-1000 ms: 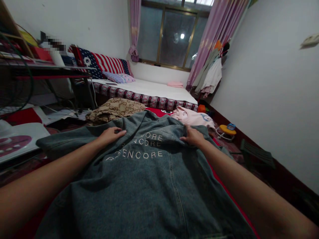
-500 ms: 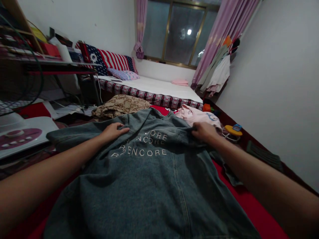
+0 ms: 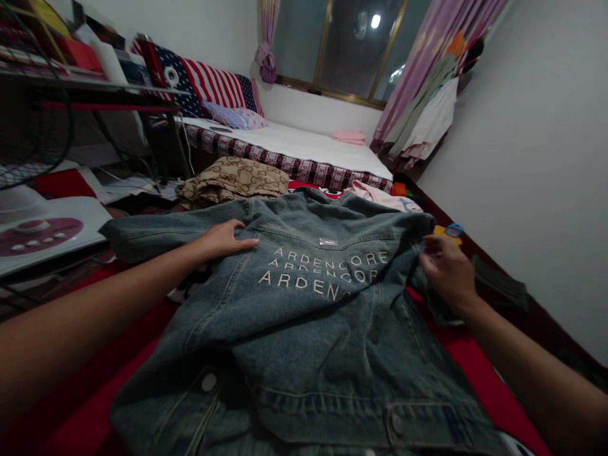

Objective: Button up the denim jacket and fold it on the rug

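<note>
A blue denim jacket (image 3: 294, 335) lies back side up, its collar pointing away from me. White lettering runs in several rows across the back, and folds partly hide the lowest row. My left hand (image 3: 223, 240) rests on the jacket near the left shoulder seam, thumb and fingers apart. At the right shoulder, my right hand (image 3: 446, 266) is closed on the denim, pulling the cloth into creases. The left sleeve (image 3: 166, 231) stretches out to the side; the right sleeve is partly hidden beside my right hand.
Red bedding (image 3: 137, 361) lies beneath the jacket. Beyond the collar are a folded brown patterned cloth (image 3: 237, 177) and a pink garment (image 3: 380, 196). A white and pink appliance (image 3: 52, 231) stands at left, below a cluttered desk (image 3: 156, 92). Farther back is a bed (image 3: 294, 136).
The jacket back has been spread flatter, showing more lettering and its lower hem. My right hand has moved right with the shoulder cloth; my left hand has shifted slightly.
</note>
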The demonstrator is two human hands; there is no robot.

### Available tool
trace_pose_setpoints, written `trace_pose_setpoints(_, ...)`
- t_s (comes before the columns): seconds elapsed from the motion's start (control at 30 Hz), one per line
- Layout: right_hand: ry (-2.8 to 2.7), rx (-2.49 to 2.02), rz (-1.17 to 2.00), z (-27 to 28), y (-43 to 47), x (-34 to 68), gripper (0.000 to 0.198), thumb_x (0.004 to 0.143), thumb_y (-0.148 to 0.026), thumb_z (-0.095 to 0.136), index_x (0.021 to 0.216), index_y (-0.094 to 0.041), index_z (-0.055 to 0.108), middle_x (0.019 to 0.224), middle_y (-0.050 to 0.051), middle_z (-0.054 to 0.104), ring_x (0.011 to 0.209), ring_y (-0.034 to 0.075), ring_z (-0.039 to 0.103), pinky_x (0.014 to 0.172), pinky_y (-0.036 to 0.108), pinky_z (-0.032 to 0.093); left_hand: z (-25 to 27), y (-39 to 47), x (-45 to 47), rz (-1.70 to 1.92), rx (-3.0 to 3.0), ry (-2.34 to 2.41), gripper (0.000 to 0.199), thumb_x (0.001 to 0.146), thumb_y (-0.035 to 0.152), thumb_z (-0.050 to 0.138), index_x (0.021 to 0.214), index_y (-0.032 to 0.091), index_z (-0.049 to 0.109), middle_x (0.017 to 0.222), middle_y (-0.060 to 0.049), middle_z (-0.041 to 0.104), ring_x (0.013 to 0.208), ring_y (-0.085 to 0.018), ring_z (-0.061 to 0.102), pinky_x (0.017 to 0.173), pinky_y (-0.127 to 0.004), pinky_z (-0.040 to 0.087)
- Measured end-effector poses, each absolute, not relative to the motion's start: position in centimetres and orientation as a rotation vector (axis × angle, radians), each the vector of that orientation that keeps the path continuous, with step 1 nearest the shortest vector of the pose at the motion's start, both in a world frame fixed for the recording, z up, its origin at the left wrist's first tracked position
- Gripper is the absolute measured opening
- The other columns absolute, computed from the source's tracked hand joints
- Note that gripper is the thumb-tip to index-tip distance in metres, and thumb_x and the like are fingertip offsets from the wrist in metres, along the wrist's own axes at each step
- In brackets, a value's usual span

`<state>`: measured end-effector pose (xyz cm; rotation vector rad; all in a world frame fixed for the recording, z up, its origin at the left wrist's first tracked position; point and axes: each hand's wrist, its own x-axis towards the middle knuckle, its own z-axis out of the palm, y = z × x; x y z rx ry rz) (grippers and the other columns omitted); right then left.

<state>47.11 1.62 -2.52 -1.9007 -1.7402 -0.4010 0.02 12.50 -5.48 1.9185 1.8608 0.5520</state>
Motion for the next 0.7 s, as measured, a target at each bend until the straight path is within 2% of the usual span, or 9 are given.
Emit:
trace_pose_setpoints(0.07, -2.092, -1.716, -0.123, -2.5, -2.3, 45.2, 0.018, 0.088, -0.033, 0.05, 0.094, -0.021, 0.062, 0.104, 0.009, 0.065, 0.099, 0.024, 0.062, 0.089, 0.035, 0.048, -4.6, 11.0, -0.5, 0.575, 2.004, 1.811, 0.07, 0.062, 0.061, 0.069, 0.117, 0.017, 0.063, 0.101, -0.01, 0.07, 0.095, -0.029, 0.065, 0.084, -0.036, 0.05)
trace_pose_setpoints(0.13, -2.4, -1.568, 0.263, -2.2, -6.3, 43.2, 0.02, 0.09, -0.038, 0.051, 0.083, -0.022, 0.063, 0.095, 0.007, 0.066, 0.09, 0.02, 0.063, 0.082, 0.031, 0.05, -3.2, 8.6, -0.6, 0.664, 2.105, 1.725, 0.058, 0.066, 0.061, 0.065, 0.107, 0.019, 0.067, 0.098, -0.007, 0.07, 0.093, -0.026, 0.064, 0.083, -0.034, 0.05)
trace_pose_setpoints(0.2, -2.605, -1.469, 0.524, -2.1, -9.9, 41.4, 0.021, 0.084, -0.041, 0.062, 0.095, -0.023, 0.066, 0.103, 0.008, 0.065, 0.093, 0.021, 0.063, 0.081, 0.031, 0.051, -1.4, 5.3, -0.3, 0.643, 2.168, 1.617, 0.049, 0.069, 0.065, 0.059, 0.089, 0.022, 0.071, 0.084, -0.004, 0.069, 0.083, -0.024, 0.064, 0.077, -0.033, 0.05)
trace_pose_setpoints(0.27, -2.722, -1.439, 0.587, -2.5, -12.6, 40.1, 0.048, 0.071, -0.04, 0.074, 0.116, -0.026, 0.063, 0.119, 0.009, 0.061, 0.105, 0.026, 0.06, 0.088, 0.037, 0.05, 0.0, 1.6, 0.2, 0.327, 2.189, 1.462, 0.047, 0.068, 0.07, 0.057, 0.068, 0.025, 0.069, 0.063, -0.002, 0.062, 0.066, -0.021, 0.061, 0.064, -0.033, 0.048)
trace_pose_setpoints(0.33, -2.761, -1.495, 0.526, -3.3, -14.4, 39.4, 0.067, 0.064, -0.027, 0.077, 0.128, -0.03, 0.056, 0.133, 0.009, 0.054, 0.118, 0.03, 0.054, 0.096, 0.043, 0.047, 0.8, -1.8, 0.6, 0.015, 2.203, 1.307, 0.041, 0.06, 0.069, 0.065, 0.059, 0.028, 0.068, 0.056, -0.002, 0.059, 0.058, -0.021, 0.058, 0.058, -0.034, 0.044)
trace_pose_setpoints(0.43, -2.747, -1.601, 0.421, -4.6, -15.4, 39.1, 0.059, 0.063, -0.008, 0.06, 0.118, -0.027, 0.061, 0.136, 0.008, 0.052, 0.12, 0.028, 0.053, 0.096, 0.042, 0.049, 0.4, -5.6, 0.9, -0.109, 2.282, 1.31, 0.033, 0.047, 0.054, 0.08, 0.069, 0.031, 0.07, 0.069, -0.006, 0.066, 0.067, -0.027, 0.062, 0.064, -0.038, 0.045)
trace_pose_setpoints(0.53, -2.697, -1.618, 0.345, -5.5, -15.1, 39.7, 0.046, 0.061, -0.002, 0.046, 0.098, -0.023, 0.064, 0.117, 0.007, 0.063, 0.104, 0.022, 0.062, 0.087, 0.035, 0.053, -1.4, -7.5, 1.1, -0.161, 2.401, 1.386, 0.054, 0.042, 0.039, 0.082, 0.094, 0.031, 0.07, 0.09, -0.013, 0.07, 0.082, -0.034, 0.065, 0.069, -0.041, 0.045)
trace_pose_setpoints(0.6, -2.604, -1.628, 0.319, -5.5, -14.8, 40.6, 0.046, 0.06, -0.002, 0.042, 0.094, -0.024, 0.064, 0.106, 0.006, 0.067, 0.096, 0.021, 0.065, 0.081, 0.032, 0.054, -2.9, -8.2, 1.2, -0.237, 2.455, 1.407, 0.067, 0.043, 0.031, 0.078, 0.109, 0.029, 0.066, 0.097, -0.015, 0.069, 0.085, -0.036, 0.065, 0.068, -0.041, 0.046)
trace_pose_setpoints(0.7, -2.345, -1.679, 0.302, -4.7, -14.3, 42.6, 0.047, 0.058, -0.008, 0.042, 0.097, -0.026, 0.064, 0.104, 0.006, 0.07, 0.097, 0.024, 0.067, 0.082, 0.034, 0.054, -4.3, -8.9, 0.6, -0.178, 2.457, 1.309, 0.068, 0.052, 0.025, 0.07, 0.12, 0.027, 0.063, 0.092, -0.016, 0.069, 0.077, -0.031, 0.066, 0.065, -0.038, 0.045)
